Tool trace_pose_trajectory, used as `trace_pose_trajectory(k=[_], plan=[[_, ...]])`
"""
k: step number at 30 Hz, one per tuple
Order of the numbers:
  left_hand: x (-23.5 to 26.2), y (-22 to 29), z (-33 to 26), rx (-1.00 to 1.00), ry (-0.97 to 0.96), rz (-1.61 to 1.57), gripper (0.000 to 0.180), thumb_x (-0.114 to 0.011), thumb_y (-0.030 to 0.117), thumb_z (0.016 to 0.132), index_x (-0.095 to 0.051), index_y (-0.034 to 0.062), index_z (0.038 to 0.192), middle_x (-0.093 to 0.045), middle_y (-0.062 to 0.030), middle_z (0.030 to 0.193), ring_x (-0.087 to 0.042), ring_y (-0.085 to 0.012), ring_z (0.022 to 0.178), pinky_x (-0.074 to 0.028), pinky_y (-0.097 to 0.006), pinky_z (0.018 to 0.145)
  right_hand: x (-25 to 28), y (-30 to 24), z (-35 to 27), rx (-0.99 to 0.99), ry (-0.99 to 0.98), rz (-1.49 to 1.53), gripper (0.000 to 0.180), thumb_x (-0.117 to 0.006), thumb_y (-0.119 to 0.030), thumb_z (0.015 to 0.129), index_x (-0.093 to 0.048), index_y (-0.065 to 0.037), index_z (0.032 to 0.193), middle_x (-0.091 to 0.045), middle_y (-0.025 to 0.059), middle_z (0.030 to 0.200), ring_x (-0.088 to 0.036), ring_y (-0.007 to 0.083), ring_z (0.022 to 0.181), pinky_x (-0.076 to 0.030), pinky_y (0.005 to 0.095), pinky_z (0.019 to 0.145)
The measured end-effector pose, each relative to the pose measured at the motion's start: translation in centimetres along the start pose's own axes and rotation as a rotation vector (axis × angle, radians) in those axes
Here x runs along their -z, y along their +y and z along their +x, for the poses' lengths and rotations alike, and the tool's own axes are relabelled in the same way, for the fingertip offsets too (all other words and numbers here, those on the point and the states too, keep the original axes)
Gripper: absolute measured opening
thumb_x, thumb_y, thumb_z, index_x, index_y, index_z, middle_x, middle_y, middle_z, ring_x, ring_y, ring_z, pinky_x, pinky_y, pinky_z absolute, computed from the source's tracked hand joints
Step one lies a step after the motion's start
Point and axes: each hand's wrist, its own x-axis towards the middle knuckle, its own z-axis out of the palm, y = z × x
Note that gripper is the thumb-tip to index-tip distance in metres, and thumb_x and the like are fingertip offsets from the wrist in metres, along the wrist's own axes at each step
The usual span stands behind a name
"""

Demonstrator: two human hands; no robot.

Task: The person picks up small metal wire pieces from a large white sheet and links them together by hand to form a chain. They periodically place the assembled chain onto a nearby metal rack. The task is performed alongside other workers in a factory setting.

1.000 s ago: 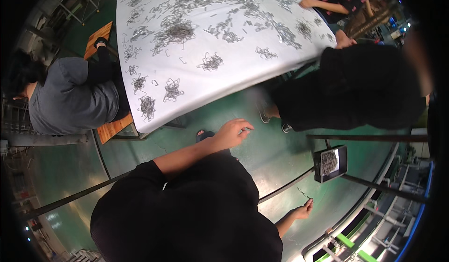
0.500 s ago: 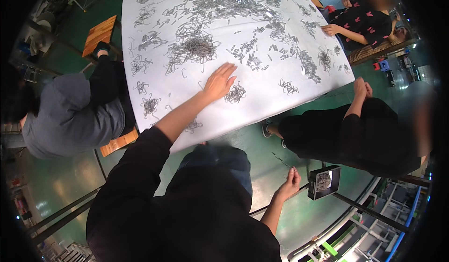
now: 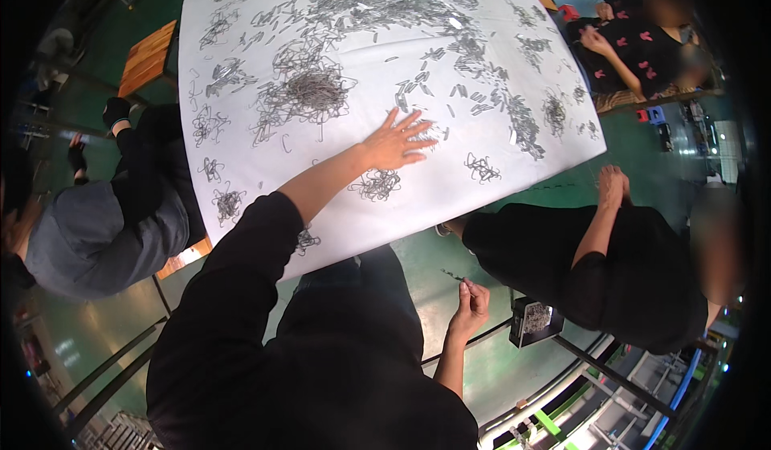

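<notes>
My left hand [image 3: 395, 142] is open, fingers spread, palm down over the white tabletop [image 3: 418, 201]. Small flat grey metal pieces [image 3: 428, 133] show around its fingertips. Just below the wrist lies a small tangle of bent wire hooks [image 3: 376, 185], and another cluster of hooks [image 3: 483, 169] lies to the right. A larger heap of wire hooks [image 3: 317, 93] sits beyond my forearm. Low on the right, off the table, my right hand [image 3: 470, 309] pinches a thin dark strand [image 3: 452, 276], its free end pointing up and left; its exact kind is too small to make out.
A black box [image 3: 534, 321] with grey pieces inside stands on a rail right of my right hand. One person [image 3: 104, 217] sits at the left, another [image 3: 594, 265] is at the right, a third [image 3: 634, 57] at the far right corner. Loose metal pieces [image 3: 369, 0] cover the table's far end.
My left hand has spread its fingers and shifted slightly right across the tabletop. My right hand, still pinching the strand, has moved a little left. The view has shifted.
</notes>
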Motion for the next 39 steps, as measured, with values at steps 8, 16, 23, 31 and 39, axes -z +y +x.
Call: trace_pose_trajectory(k=[8,16,23,31,39], plan=[[4.5,-5.8,-7.0,0.672,0.590,0.134,0.062,-0.068,0.031,0.081,-0.045,0.0233,0.137,-0.038,-0.0180,0.142,-0.024,-0.0443,0.136,-0.016,-0.073,0.101,-0.9,0.1,2.5,0.030,-0.136,-0.001,0.005,-0.068,-0.006,0.083,-0.068,-0.002,0.087,-0.061,0.0066,0.086,-0.056,0.0175,0.078,-0.044,0.0276,0.069],[9.5,-7.9,-10.5,0.613,0.621,-0.296,0.027,-0.063,0.000,0.074,-0.063,0.0096,0.099,-0.060,-0.0092,0.114,-0.059,-0.0265,0.099,-0.048,-0.034,0.085,-1.8,-0.8,2.8,0.046,-0.195,0.010,0.007,-0.068,-0.002,0.082,-0.066,0.001,0.087,-0.060,0.0071,0.088,-0.055,0.0142,0.078,-0.044,0.0250,0.071],[10.7,-8.2,-10.9,0.646,0.631,-0.488,0.034,-0.063,0.000,0.076,-0.064,0.0108,0.108,-0.065,-0.0128,0.106,-0.063,-0.0284,0.096,-0.050,-0.036,0.082,-2.6,-0.8,2.2,0.045,-0.214,0.109,0.006,-0.069,-0.002,0.083,-0.068,0.001,0.088,-0.060,0.0065,0.088,-0.055,0.0138,0.079,-0.044,0.0251,0.072],[6.4,-8.0,-12.3,0.505,0.439,-0.070,0.048,-0.056,0.022,0.090,-0.046,0.0232,0.136,-0.037,-0.0076,0.146,-0.032,-0.0295,0.136,-0.029,-0.053,0.108,-2.9,-1.3,1.2,0.048,-0.196,0.112,0.008,-0.070,-0.003,0.082,-0.070,0.001,0.089,-0.058,0.0054,0.085,-0.053,0.0136,0.078,-0.042,0.0254,0.071],[5.0,-7.4,-13.8,0.649,0.048,0.147,0.057,-0.038,0.051,0.096,-0.024,0.0340,0.148,-0.015,0.0038,0.157,-0.012,-0.0309,0.144,-0.013,-0.067,0.109,-2.9,-1.7,0.2,0.039,-0.185,0.121,0.009,-0.070,-0.004,0.082,-0.070,0.000,0.090,-0.058,0.0050,0.085,-0.054,0.0136,0.079,-0.043,0.0257,0.069]])
